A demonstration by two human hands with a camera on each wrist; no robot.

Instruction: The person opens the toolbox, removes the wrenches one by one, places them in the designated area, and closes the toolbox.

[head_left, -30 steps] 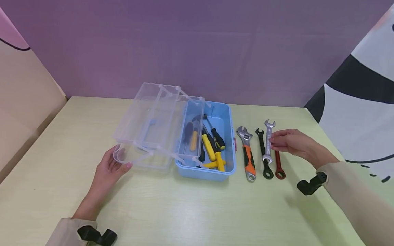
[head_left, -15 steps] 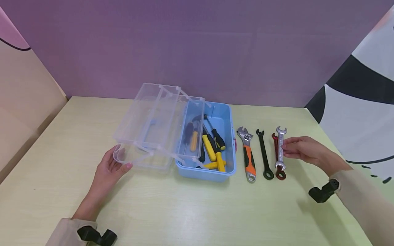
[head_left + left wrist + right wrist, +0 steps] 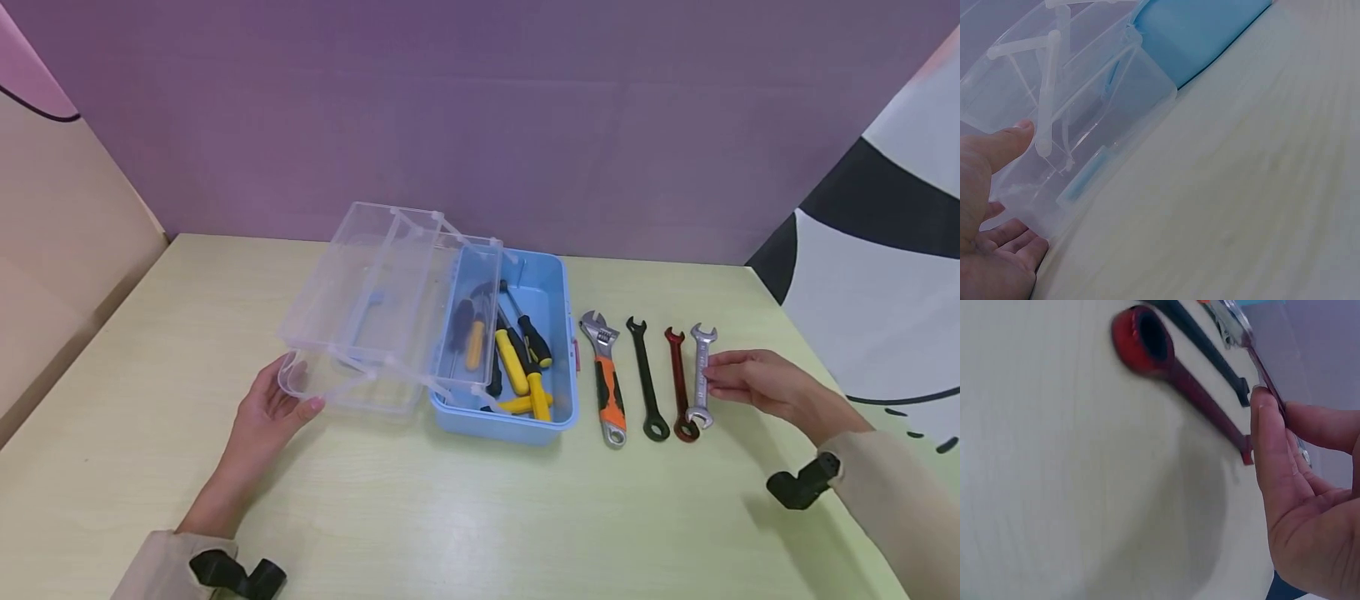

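1. The left hand is on the left side of the table. Its fingers are curled around the near left corner of the clear lid of the toolbox, and its thumb lies on the front of the corner.
2. The clear lid and its clear trays are swung open and lean out to the left of the blue box.
3. The blue box sits in the middle of the table. Screwdrivers with yellow and black handles lie in a heap inside it.
4. Just right of the box lies the orange and black wrench, flat on the table, with its jaw end on the far side.
5. Next to it on the right lies the thin black wrench, with its ring end on the near side.
6. Then comes the red wrench, also with its ring end near.
7. Last in the row is the silver wrench. It lies just right of the red one, and their near ends touch or almost touch.
8. The right hand is at the right end of the row. Its fingertips pinch the middle of the silver wrench from the right side.
9. Both arms wear tan sleeves with a black clip at the wrist.
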